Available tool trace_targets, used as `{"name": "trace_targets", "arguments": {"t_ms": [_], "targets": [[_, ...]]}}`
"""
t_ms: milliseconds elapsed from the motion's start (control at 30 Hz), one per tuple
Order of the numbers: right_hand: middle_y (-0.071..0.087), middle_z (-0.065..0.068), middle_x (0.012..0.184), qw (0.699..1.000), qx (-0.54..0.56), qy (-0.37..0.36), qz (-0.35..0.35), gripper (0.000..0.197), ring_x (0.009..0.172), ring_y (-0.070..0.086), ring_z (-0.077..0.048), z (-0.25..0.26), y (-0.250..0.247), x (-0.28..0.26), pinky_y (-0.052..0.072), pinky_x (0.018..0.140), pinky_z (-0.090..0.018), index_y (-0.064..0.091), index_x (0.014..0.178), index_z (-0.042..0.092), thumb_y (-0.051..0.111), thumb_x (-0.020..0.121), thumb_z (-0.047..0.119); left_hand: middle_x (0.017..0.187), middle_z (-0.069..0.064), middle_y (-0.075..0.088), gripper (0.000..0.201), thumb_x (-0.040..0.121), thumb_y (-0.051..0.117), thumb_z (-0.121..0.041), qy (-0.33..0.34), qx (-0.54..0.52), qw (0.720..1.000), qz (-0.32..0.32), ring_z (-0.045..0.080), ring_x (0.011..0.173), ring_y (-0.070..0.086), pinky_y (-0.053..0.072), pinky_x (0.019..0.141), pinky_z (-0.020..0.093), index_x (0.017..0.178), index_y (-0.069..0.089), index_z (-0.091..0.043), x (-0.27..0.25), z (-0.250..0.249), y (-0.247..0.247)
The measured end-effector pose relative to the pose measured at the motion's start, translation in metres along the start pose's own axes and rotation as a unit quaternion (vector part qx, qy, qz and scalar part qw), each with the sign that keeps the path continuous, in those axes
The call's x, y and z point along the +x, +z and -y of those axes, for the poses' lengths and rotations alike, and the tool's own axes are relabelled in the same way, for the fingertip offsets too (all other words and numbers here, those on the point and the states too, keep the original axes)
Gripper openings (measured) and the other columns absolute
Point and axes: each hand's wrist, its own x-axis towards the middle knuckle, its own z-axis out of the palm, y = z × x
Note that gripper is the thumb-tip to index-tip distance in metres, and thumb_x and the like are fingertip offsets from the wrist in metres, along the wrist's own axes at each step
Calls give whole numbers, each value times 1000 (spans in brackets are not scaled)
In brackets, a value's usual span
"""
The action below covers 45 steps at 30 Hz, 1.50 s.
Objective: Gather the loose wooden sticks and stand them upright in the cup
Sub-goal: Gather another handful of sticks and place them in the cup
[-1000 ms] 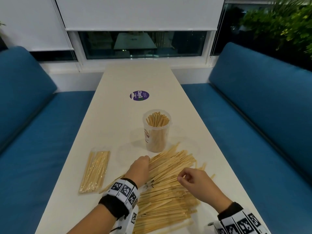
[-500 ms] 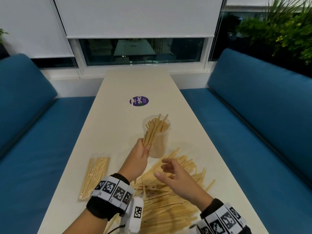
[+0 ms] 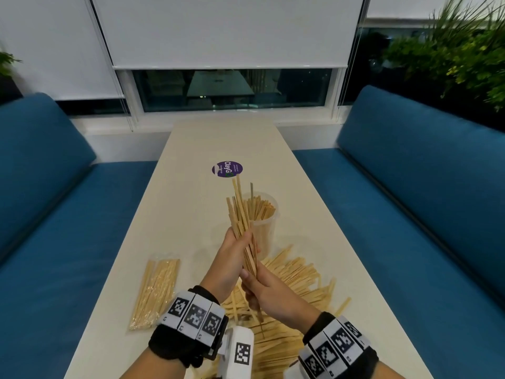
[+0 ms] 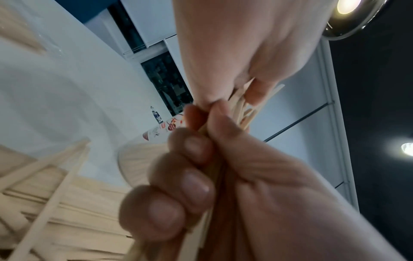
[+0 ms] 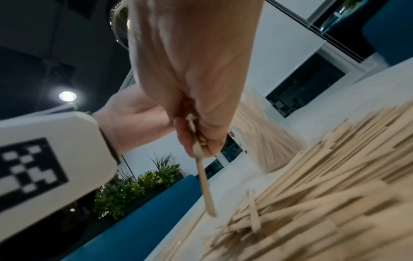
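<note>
Right hand [image 3: 269, 289] now grips bundle [image 3: 241, 225] beneath left hand [image 3: 228, 265]; cup [image 3: 266, 228] half-hidden.

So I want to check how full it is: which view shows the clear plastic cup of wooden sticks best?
The head view: the clear plastic cup shows its open rim and the sticks standing inside. Both wrist views show only its blurred side, partly behind a hand.
</note>
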Motion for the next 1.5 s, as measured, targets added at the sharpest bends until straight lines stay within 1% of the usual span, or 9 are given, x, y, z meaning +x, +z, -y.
{"name": "trace_targets", "arguments": {"t_ms": [167, 333, 467, 567, 700, 900, 1133, 1300, 1500], "targets": [[31, 8, 65, 1000, -5, -14, 12, 9, 47, 29, 0, -4, -3, -4, 29, 48, -16, 40, 94, 27, 34, 101, 26, 83, 1, 62, 37, 76, 54, -47, 50, -12, 998, 21, 18, 82, 61, 49, 84, 35, 106, 51, -25, -2, -6, -2], [34, 8, 64, 999, 1, 23, 47, 8, 47, 34, 0, -1, 0, -12, 32, 48, -16, 36, 96, 20, 34, 101, 26, 104, -3, 60, 68, 61, 72, -49, 116, 124, 985, -17, 13, 96, 62, 51, 86, 31, 118, 40, -26, 1, -10, -5], [51, 2, 69, 995, 51, 50, 72, 12, 53, 48, -8, 5, 5, -16, 38, 49, -17, 38, 104, 14, 36, 101, 25, 98, 7, 58, 28, 91, 54, -26, 114, 138, 983, -48, 28, 95, 57, 46, 81, 26, 116, 42, -31, -3, -2, -1], [58, -2, 75, 988, 109, 83, 71, 6, 58, 57, -12, 8, 6, -16, 46, 53, -21, 45, 103, 13, 45, 98, 16, 103, 26, 48, 26, 98, 39, -21, 96, 148, 984, -35, 35, 94, 54, 42, 75, 22, 124, 39, -25, -4, 3, 0], [59, -3, 65, 990, 98, 83, 55, 2, 59, 60, -17, 10, 2, -14, 51, 60, -23, 51, 94, 9, 49, 92, 9, 74, -1, 42, 16, 99, 34, -17, 102, 170, 980, -9, 11, 64, 41, 38, 66, 22, 108, 41, -28, -8, 5, 4], [55, -6, 65, 991, 107, 78, 23, 6, 57, 58, -17, 12, 7, -11, 51, 60, -25, 54, 94, 6, 51, 89, 4, 69, 1, 41, 16, 99, 34, -16, 61, 173, 983, -5, 12, 64, 42, 38, 66, 24, 95, 39, -31, -8, 3, 3], [53, 1, 57, 994, 22, 43, -94, 20, 45, 49, -8, 13, 11, -5, 42, 49, -26, 52, 109, 13, 47, 90, 9, 103, -2, 55, 8, 96, 39, -29, 59, 277, 959, -14, 22, 108, 52, 38, 85, 28, 103, 40, -32, -16, 4, 7], [42, 10, 40, 991, 1, 33, -132, 13, 36, 35, -5, 8, 16, -5, 28, 43, -27, 55, 89, 16, 43, 93, 11, 110, -13, 58, 10, 94, 43, -27, 34, 296, 954, 23, 18, 119, 46, 38, 103, 37, 98, 41, -37, -13, 4, 6], [33, -3, 47, 990, 33, 83, -104, 32, 32, 27, -10, 11, 11, -12, 25, 36, -22, 42, 70, 14, 45, 98, 30, 149, -8, 30, 74, 89, 49, -45, 59, 252, 966, 19, 12, 134, 36, 33, 108, 32, 147, 7, -27, -9, -16, -4]]}}
